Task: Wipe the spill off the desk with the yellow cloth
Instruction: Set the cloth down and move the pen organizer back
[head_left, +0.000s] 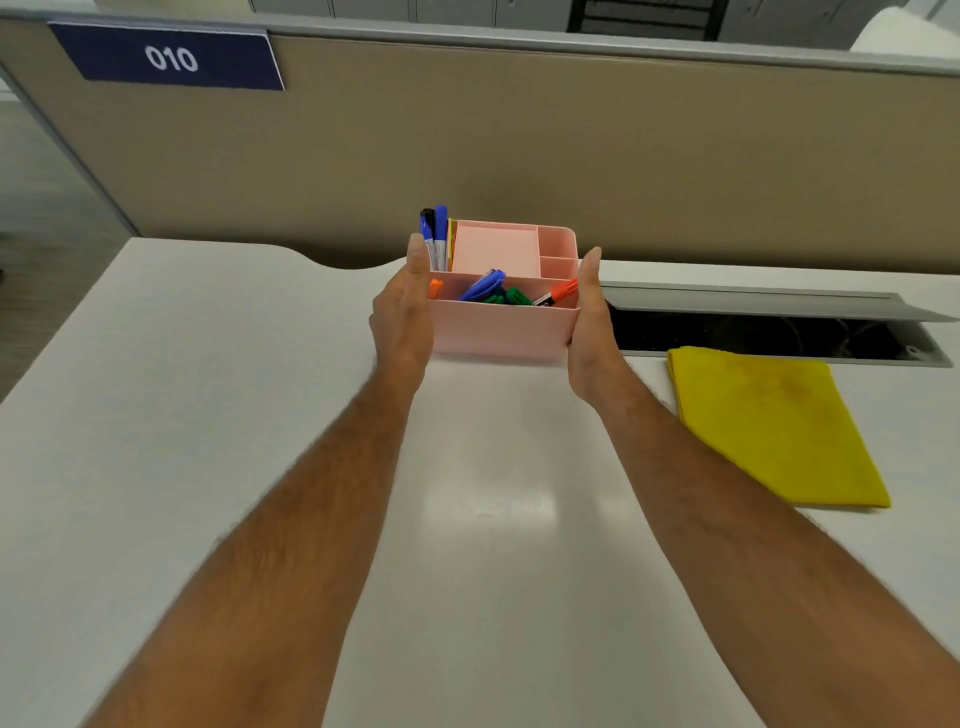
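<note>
A folded yellow cloth (769, 421) lies flat on the white desk (182, 415) to the right of my arms. My left hand (402, 317) presses the left side of a pink desk organizer (501, 327) and my right hand (589, 332) presses its right side, so both hands grip it at the desk's far middle. Whether the organizer rests on the desk or is lifted a little, I cannot tell. A faint wet patch of spill (488, 506) glistens on the desk between my forearms.
The organizer holds several markers (488, 286) and a pink note pad (496, 249). An open cable tray with a grey lid (753, 301) runs along the back right. A tan partition (467, 156) with a blue "010" sign (171, 57) stands behind the desk.
</note>
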